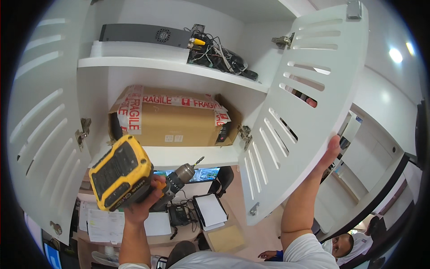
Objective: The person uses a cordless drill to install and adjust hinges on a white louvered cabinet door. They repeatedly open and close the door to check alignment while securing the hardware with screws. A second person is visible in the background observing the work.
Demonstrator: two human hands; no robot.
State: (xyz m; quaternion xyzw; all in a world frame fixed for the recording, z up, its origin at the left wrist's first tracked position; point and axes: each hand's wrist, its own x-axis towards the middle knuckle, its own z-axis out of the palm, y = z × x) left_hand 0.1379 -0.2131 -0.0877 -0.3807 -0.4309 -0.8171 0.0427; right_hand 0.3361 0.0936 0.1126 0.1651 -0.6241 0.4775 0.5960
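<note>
My left hand (pixel 144 202) is closed around the handle of a yellow and black cordless drill (pixel 123 172). Its battery end faces me, and the thin drill bit (pixel 199 161) in the chuck points away to the right, apart from the shelf. My right hand (pixel 330 153) grips the outer edge of the right white slotted cabinet door (pixel 331 94). The thumb lies along the edge, and a fingertip shows through one slot from behind. This door stands swung out on hinges (pixel 245 136); the left slotted door (pixel 42 130) is swung out too.
A taped cardboard box (pixel 174 121) fills the lower shelf. Above it lie a grey device (pixel 143 35) and tangled cables (pixel 217 56). Below is a desk with papers (pixel 105 224), a monitor (pixel 204 174) and a black device (pixel 181 215). A person (pixel 342 245) is at the lower right.
</note>
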